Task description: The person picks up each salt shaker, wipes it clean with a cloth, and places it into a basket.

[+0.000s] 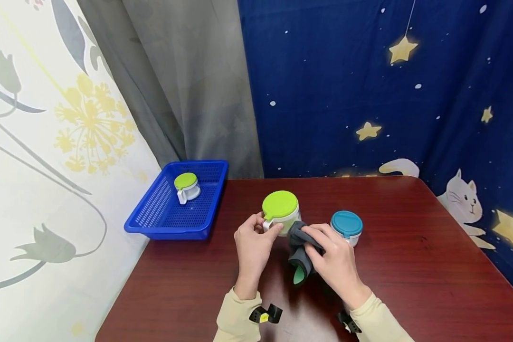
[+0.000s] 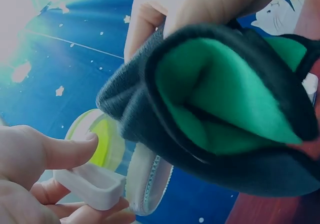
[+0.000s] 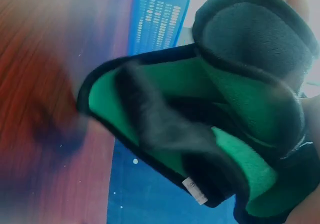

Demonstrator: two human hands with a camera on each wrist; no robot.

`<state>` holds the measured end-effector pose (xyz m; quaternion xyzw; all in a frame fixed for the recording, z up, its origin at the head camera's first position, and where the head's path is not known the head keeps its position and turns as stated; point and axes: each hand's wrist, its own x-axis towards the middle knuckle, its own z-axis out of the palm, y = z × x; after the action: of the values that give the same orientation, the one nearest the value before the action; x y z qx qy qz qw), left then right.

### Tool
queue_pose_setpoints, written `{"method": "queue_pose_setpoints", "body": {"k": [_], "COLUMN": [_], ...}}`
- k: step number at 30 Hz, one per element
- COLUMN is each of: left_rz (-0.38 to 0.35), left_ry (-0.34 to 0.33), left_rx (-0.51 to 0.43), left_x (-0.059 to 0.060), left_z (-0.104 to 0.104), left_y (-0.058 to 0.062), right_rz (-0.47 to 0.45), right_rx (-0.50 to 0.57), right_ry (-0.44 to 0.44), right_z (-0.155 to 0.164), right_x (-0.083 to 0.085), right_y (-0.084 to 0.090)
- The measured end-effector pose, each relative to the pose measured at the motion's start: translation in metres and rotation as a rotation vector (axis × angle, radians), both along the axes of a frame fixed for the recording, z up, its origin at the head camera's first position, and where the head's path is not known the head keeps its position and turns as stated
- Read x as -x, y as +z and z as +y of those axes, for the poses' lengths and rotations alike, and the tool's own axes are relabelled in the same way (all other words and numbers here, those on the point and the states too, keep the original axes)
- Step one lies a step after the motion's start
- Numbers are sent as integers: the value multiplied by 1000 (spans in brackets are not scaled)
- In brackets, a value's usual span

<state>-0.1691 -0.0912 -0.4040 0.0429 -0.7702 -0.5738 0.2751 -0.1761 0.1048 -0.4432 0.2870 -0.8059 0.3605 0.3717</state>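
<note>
Two hands are busy on one small white jar with a lime-green lid (image 1: 280, 212), which stands near the middle of the dark red worktop (image 1: 410, 275). The left hand (image 1: 253, 242) has its thumb and fingers curled round the jar's white handle (image 2: 90, 184) and steadies it; the left wrist view shows the thumb lying along the top of that handle. The right hand (image 1: 335, 259) is closed around a bunched grey cloth with a green inner face (image 1: 301, 254) and presses it against the jar's side, just below the lid.

To my eye this is the wiping step, with the jar's outside being rubbed down while it is held still. A next move would call for keeping a firm grip on the handle and working the cloth round the wall without tipping the jar or knocking its neighbour.

That neighbour, a like jar with a teal lid (image 1: 346, 226), stands just beside the right hand, on its far side. Further left, a blue mesh basket (image 1: 162, 223) sits at the worktop's far left corner, and in it stands another green-lidded jar (image 1: 186, 186). Curtains hang behind, grey and star-printed blue.
</note>
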Motion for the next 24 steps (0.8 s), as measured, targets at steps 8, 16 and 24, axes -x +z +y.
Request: {"method": "queue_pose_setpoints", "body": {"k": [8, 16, 24], "left_rz": [-13, 19, 27], "left_ry": [-3, -32, -50], "left_rx": [87, 36, -50], "left_x": [-4, -7, -10], "left_z": [-1, -6, -14], "left_y": [0, -2, 4], "right_rz": [63, 49, 88], "right_rx": [136, 105, 75], "right_ry": [31, 22, 13], "right_z": [-4, -8, -11], "right_x": [6, 6, 6], "right_y": [34, 52, 47]}}
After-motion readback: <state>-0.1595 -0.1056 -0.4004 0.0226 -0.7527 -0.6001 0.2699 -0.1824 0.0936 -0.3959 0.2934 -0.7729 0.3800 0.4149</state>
